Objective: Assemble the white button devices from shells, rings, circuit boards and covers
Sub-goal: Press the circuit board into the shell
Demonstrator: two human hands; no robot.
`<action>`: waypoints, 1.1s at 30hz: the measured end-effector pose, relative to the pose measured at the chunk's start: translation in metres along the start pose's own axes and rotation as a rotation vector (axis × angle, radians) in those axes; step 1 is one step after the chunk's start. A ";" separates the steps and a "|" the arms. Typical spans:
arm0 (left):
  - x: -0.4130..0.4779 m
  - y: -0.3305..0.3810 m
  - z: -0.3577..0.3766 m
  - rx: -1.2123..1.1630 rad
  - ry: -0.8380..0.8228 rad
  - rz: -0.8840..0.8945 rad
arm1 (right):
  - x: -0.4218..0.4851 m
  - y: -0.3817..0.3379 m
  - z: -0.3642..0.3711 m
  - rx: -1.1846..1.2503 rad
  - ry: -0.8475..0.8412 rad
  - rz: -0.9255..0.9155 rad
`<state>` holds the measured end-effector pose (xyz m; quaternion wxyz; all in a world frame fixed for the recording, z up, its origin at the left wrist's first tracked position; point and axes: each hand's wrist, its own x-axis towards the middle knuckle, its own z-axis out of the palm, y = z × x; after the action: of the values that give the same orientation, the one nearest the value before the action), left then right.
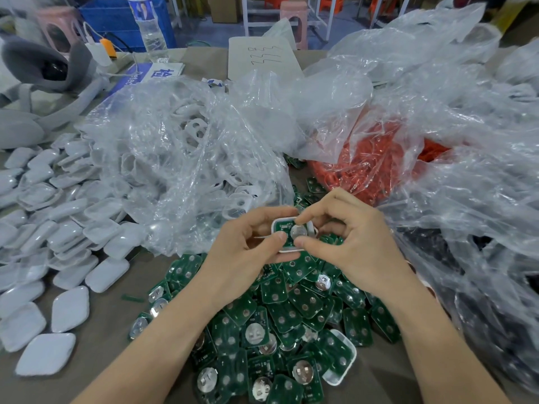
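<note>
Above the heap of green circuit boards [294,310], the left hand [242,258] and right hand [350,246] share one white shell [275,226] with a board seated inside. Each grip is clamped on the shell, thumbs on top. White covers [70,223] lie left of the grip on the tabletop [110,319].

The left hand [248,252] and right hand [350,243] cover most of the white rounded plastic shell [274,227] they grip. At 6 o'clock, forearms hide part of the heap of green circuit boards [303,304]. At 9 o'clock, the pile of white plastic covers [70,228] is cut by the edge. At 4 o'clock, a crinkled clear plastic bag [481,228] blurs its dark contents.
</note>
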<state>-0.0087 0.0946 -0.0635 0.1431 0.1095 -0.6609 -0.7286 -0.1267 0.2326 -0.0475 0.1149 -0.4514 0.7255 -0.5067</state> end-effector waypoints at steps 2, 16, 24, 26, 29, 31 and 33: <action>0.001 -0.001 0.001 -0.008 0.010 -0.009 | 0.000 0.001 0.001 -0.009 -0.004 0.006; -0.001 0.000 0.002 0.007 -0.034 -0.031 | 0.003 0.002 -0.006 0.233 -0.086 0.266; 0.001 -0.006 0.003 0.071 0.055 -0.095 | 0.003 0.003 -0.002 0.129 -0.013 0.280; 0.001 -0.007 0.003 0.088 0.065 -0.096 | 0.003 0.001 0.000 0.095 -0.009 0.278; 0.002 -0.007 0.003 0.108 0.084 -0.085 | 0.003 -0.002 0.005 0.018 0.008 0.257; 0.002 -0.007 0.002 0.103 0.101 -0.088 | 0.005 -0.005 0.007 -0.014 0.013 0.251; 0.002 -0.006 0.001 0.081 0.118 -0.096 | 0.006 -0.009 0.005 0.001 -0.019 0.268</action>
<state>-0.0113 0.0957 -0.0696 0.1423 0.1895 -0.6743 -0.6994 -0.1220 0.2240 -0.0406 0.1884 -0.3552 0.7779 -0.4829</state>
